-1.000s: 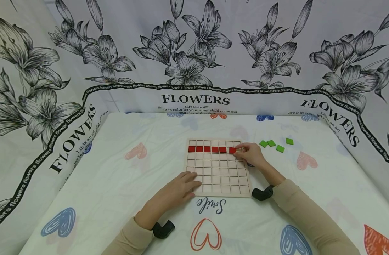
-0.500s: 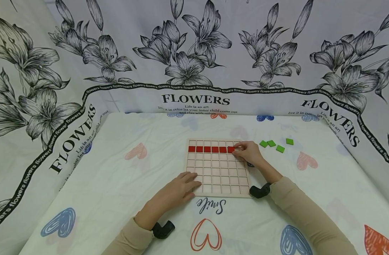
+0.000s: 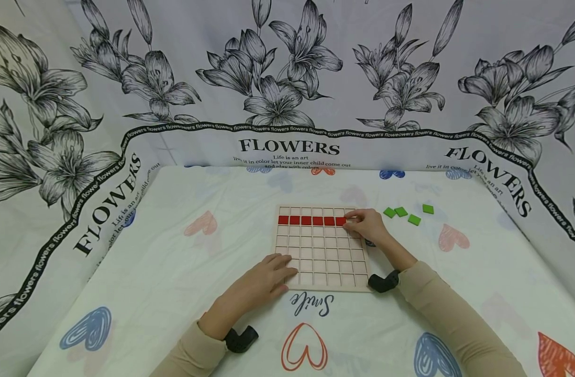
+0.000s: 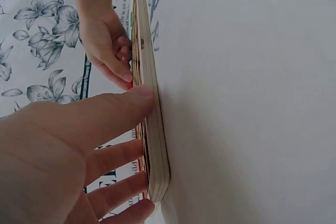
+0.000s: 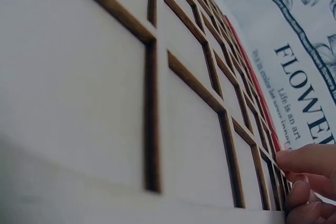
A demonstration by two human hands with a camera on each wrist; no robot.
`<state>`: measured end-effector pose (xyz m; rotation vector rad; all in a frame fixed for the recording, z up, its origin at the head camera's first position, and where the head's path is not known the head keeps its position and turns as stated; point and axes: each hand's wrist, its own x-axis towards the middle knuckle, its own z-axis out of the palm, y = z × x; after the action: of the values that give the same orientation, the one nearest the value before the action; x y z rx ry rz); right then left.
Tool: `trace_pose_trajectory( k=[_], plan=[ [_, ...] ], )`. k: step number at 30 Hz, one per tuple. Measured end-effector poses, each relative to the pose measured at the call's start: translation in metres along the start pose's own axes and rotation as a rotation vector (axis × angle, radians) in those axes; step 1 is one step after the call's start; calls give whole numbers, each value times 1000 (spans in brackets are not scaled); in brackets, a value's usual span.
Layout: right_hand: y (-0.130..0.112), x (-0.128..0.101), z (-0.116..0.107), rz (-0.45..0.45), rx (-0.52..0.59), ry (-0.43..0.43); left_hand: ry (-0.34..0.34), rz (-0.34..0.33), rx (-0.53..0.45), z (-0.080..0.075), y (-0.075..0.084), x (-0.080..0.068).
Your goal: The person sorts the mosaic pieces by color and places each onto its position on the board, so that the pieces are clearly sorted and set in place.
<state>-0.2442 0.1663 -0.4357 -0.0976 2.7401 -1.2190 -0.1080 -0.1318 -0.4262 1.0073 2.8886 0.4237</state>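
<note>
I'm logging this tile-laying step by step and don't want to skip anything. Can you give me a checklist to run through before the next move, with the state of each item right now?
1. Wooden grid board steadied: ok, the left hand rests flat on its near-left corner.
2. Red row flush in the second row of cells: ok for the six tiles that show.
3. Newest red tile seated: cannot tell, the right hand has its fingertips on it and hides its right edge.
4. Last cell of that row free: cannot tell, the right hand covers it.
5. Green tiles at hand: ok, four lie loose on the cloth, right of the board.
6. Other cells unfilled: ok, those in view are bare.
</note>
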Motion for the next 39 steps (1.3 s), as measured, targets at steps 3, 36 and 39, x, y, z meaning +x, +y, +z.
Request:
trace_pose_trajectory(
  k=[3,36,39],
  plan=[
    [0,-1,0,3,2,0,-2,-2,-1,0,0,0],
    [14,-16,-15,62,105,-2,-3,-4,-16,-2,1,2],
    [16,-18,-19,52,96,-4,-6,-7,-19,-2,2,1]
  ],
)
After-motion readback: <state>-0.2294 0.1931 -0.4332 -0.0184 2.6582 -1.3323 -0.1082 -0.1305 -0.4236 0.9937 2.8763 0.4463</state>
